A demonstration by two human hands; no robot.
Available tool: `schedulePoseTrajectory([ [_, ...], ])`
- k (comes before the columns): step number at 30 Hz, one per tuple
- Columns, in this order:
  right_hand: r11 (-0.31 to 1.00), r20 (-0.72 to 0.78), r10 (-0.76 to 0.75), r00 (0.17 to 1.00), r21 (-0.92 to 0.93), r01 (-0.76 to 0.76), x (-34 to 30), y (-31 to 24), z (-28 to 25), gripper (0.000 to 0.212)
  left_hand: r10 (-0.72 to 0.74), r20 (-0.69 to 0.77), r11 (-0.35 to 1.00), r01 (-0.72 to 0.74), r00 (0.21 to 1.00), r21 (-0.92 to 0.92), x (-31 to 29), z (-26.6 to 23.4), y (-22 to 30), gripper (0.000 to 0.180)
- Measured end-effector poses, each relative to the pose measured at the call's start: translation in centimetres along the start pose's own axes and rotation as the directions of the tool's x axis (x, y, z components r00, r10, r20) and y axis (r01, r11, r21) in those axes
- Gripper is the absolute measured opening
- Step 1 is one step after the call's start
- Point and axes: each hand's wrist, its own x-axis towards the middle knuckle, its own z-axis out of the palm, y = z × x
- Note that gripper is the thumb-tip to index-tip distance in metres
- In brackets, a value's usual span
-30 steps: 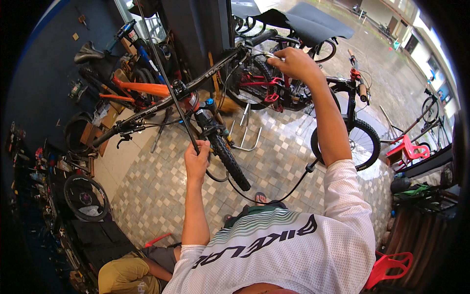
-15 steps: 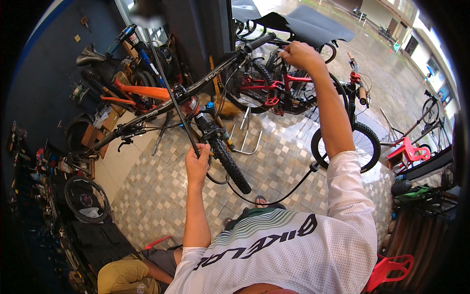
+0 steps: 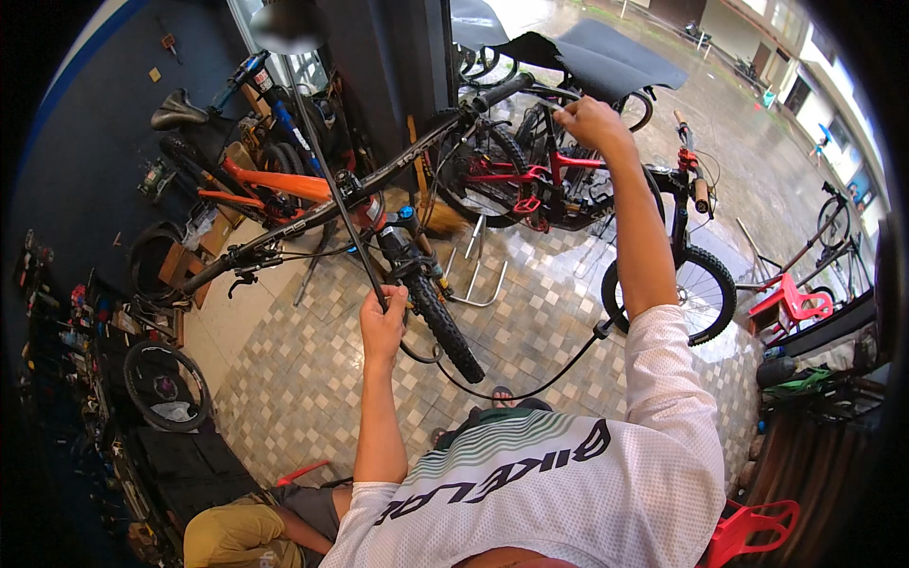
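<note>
Left hand [image 3: 383, 322] pinches the lower end of a long dark rod [image 3: 361, 248]; the right hand [image 3: 592, 126], well apart from it, has its fingers curled near the handlebar [image 3: 414, 144], and whether it holds anything I cannot tell. An orange bike [image 3: 276, 182] stands at left. Next, the handlebar slants up rightward, the rod crossing it, a tyre [image 3: 447, 327] below. Farther right stands a red bike [image 3: 579, 163].
</note>
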Motion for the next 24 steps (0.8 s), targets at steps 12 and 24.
schedulePoseTrajectory([
  [12,0.999,-0.096,0.012,0.995,-0.05,-0.016,1.0,-0.3,-1.7,0.043,-0.013,-0.028,1.0,0.013,1.0,0.006,-0.3,-0.2,0.1,0.02],
  [24,0.952,0.259,-0.305,0.916,0.064,0.299,-3.6,-5.1,-2.1,0.049,0.046,-0.1,0.999,-0.044,0.994,0.025,-1.2,-2.1,0.7,0.022],
])
